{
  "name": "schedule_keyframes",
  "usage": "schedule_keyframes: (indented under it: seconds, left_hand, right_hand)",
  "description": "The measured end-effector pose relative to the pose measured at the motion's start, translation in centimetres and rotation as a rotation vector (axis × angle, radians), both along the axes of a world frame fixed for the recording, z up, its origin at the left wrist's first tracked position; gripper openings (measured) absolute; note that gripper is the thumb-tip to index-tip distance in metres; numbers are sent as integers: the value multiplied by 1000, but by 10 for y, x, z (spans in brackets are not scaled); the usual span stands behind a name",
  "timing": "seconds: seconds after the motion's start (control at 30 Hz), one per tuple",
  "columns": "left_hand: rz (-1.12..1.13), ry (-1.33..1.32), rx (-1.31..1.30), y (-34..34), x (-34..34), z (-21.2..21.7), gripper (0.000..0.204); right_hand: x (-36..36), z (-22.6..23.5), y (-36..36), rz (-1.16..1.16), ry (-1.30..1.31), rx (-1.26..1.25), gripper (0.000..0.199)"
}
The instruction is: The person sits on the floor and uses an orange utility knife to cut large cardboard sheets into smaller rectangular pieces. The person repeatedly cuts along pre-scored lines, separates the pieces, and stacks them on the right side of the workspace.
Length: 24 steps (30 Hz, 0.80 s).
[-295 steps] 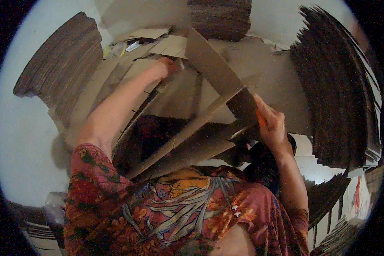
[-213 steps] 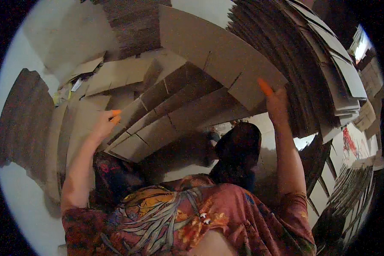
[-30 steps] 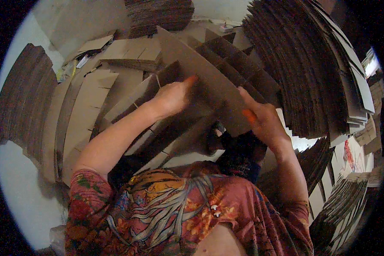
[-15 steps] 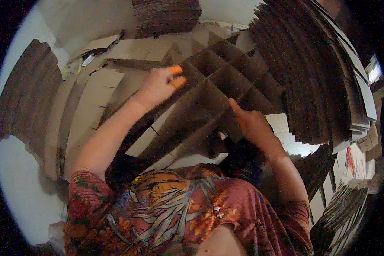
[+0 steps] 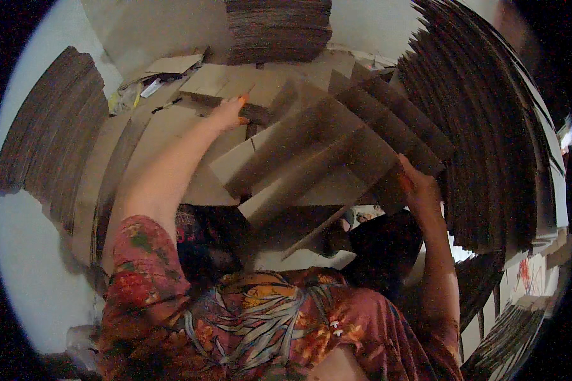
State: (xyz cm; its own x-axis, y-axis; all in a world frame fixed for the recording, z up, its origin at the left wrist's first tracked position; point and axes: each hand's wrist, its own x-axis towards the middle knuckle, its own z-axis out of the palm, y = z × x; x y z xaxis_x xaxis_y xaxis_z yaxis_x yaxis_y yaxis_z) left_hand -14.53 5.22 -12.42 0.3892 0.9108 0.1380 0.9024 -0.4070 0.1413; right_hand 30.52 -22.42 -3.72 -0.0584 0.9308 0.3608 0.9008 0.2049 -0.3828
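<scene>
Cardboard divider grid (image 5: 337,149) held up at chest height, tilted, slats blurred. Right hand (image 5: 418,189) closed on the grid's lower right edge, fingers wrapped round a slat. Left hand (image 5: 229,114) stretched forward to the grid's far left end, orange-tipped fingers bent against the cardboard there; whether gripping it or only pressing, cannot tell from this blurred view. Grid positioned between both hands, above flat cardboard sheets (image 5: 165,136) spread over the work surface. Tall stack of flattened cardboard (image 5: 483,146) standing just right of the grid and right hand. Second stack (image 5: 51,133) at far left, well apart from the hands. Third, darker stack (image 5: 278,28) at the far end, beyond the left hand. Loose cardboard pieces and small scraps (image 5: 165,66) lying near the far left corner. Floral patterned shirt (image 5: 260,324) filling the lower edge
</scene>
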Motion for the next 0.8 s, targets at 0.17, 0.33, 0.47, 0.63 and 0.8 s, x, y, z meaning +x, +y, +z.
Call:
schedule_keyframes:
  seconds: [0.17,0.33,0.47,0.63,0.8]
  left_hand:
    - [55,23,129,10,44,-11,71]
    - [368,-173,-171,7,69,17,34]
    - [266,-184,371,6,28,-1,15]
    - [45,-541,718,-48,41,84,9]
    - [-492,-566,685,-176,121,146,36]
  right_hand:
    - [10,-12,14,-35,-52,4,52]
    - [16,-22,16,-82,-78,-37,54]
    - [-3,-11,14,-21,37,71,51]
    - [-24,4,10,-54,55,495,51]
    - [-77,47,-5,329,1375,-123,43]
